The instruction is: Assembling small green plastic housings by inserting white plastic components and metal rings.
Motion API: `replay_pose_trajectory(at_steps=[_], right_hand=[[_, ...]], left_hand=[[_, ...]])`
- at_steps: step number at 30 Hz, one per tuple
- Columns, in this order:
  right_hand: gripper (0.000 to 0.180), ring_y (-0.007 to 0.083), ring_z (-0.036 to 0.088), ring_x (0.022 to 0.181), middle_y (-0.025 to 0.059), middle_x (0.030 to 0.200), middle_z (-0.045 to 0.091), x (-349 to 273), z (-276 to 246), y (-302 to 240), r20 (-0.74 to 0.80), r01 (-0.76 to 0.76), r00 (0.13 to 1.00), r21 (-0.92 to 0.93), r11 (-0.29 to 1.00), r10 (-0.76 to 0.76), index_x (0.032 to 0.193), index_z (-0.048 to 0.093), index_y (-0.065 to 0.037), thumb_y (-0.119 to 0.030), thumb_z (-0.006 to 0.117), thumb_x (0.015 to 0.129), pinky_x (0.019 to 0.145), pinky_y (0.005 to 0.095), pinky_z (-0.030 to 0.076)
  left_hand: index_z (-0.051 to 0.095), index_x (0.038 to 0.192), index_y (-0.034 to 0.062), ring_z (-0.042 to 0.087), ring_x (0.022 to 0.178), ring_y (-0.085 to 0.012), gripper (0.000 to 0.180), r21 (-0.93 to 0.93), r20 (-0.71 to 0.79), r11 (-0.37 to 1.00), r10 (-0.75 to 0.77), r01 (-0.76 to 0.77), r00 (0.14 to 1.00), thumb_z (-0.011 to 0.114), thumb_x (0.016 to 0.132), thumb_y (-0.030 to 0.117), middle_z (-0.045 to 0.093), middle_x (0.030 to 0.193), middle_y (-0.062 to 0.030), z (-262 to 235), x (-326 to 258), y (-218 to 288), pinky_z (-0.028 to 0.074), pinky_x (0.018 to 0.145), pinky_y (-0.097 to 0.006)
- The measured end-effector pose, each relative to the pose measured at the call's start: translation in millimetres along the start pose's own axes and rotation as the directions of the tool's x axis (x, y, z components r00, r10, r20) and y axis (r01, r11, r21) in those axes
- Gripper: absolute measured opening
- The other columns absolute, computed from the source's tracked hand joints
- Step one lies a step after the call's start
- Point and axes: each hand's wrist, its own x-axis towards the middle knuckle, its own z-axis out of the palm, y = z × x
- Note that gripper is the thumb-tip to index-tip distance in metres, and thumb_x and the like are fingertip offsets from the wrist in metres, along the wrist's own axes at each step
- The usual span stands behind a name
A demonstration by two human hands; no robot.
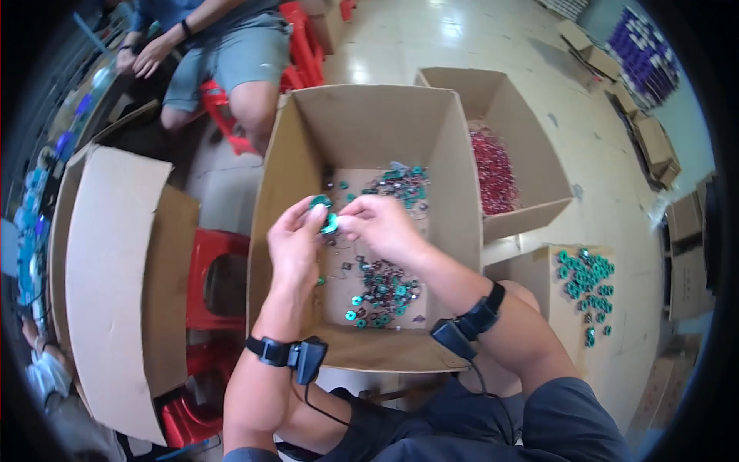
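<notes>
From the head view, my left hand (pixel 296 235) and right hand (pixel 379 225) meet, fingers pinched together on small green rings (pixel 326 215). Below my hands, more rings (pixel 382 291) litter the open cardboard box (pixel 362 123).

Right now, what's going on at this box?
A seated person holds small teal ring-shaped parts between both hands over an open cardboard box; the left hand and right hand meet at the fingertips. More teal and dark rings lie loose on the box floor. A second box to the right holds red parts, and a cardboard sheet carries more teal rings. Another person sits on a red stool opposite.
</notes>
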Motion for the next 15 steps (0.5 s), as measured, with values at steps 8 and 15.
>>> replay_pose_trajectory(at_steps=[8, 15], right_hand=[[0.010, 0.0071, 0.063, 0.081, 0.0008, 0.088, 0.067, 1.1, -0.5, -8.6, 0.141, 0.027, 0.989, 0.101, 0.995, -0.042, 0.097, 0.065, -0.004, -0.012, 0.066, 0.091, 0.068, 0.0220, 0.046], [0.015, 0.0098, 0.066, 0.086, 0.0025, 0.092, 0.069, 2.9, -10.5, -16.0, 0.099, -0.005, 0.995, 0.005, 1.000, 0.004, 0.101, 0.064, -0.004, -0.017, 0.062, 0.095, 0.068, 0.0221, 0.050]], left_hand=[[0.056, 0.123, 0.0028, 0.066, 0.095, -0.0194, 0.028, -0.196, 0.157, 0.963, -0.158, 0.188, 0.975, 0.055, 0.098, 0.015, 0.066, 0.109, -0.0106, -9.9, -8.4, 19.4, 0.056, 0.080, -0.033], [0.047, 0.133, -0.0020, 0.066, 0.097, -0.0237, 0.048, -0.185, 0.172, 0.967, -0.142, 0.174, 0.975, 0.066, 0.088, 0.000, 0.062, 0.110, -0.0138, -10.0, -11.7, 23.0, 0.058, 0.085, -0.036]])
